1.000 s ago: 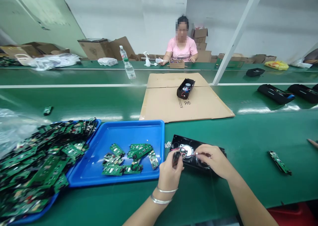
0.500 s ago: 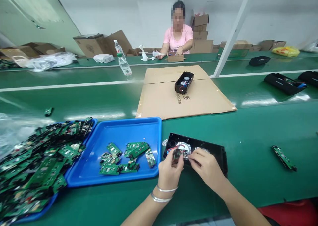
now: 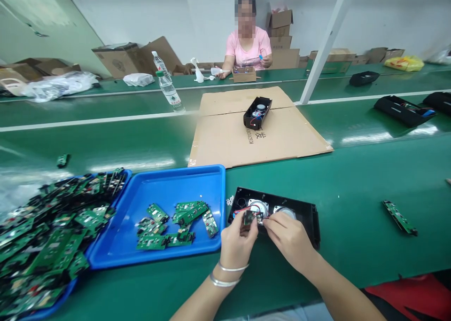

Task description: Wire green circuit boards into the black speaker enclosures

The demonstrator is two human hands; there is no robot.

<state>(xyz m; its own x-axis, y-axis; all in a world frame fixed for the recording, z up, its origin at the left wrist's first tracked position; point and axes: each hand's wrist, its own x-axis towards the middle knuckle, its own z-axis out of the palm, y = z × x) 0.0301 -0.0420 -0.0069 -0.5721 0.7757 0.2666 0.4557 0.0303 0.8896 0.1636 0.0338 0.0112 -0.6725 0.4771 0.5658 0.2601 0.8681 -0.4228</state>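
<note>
My left hand (image 3: pixel 239 236) grips a small circuit board (image 3: pixel 251 217) over the left part of a black speaker housing (image 3: pixel 299 220). Pinched fingers of my right hand (image 3: pixel 287 234) meet the board's right end, where a thin wire appears to run; its tip is too small to make out. Two round speakers sit in the housing, the left speaker (image 3: pixel 259 206) partly covered by the board and the right one by my right hand. Red and blue wires (image 3: pixel 239 213) show beside my left fingertips. Small white pieces (image 3: pixel 230 200) lie just left of the housing.
A blue tray (image 3: pixel 112 246) with several circuit boards stands to the left, beside a heaped tray of boards (image 3: pixel 52 236). One loose board (image 3: pixel 400 217) lies at right. Beyond, a cardboard sheet (image 3: pixel 225 147) bears another speaker housing (image 3: pixel 258 113). A person (image 3: pixel 248 48) sits opposite.
My right hand has moved left, bringing its pinched fingers up to the board's end. The board stays in my left hand. The view has shifted slightly, and the person opposite has raised a hand.
</note>
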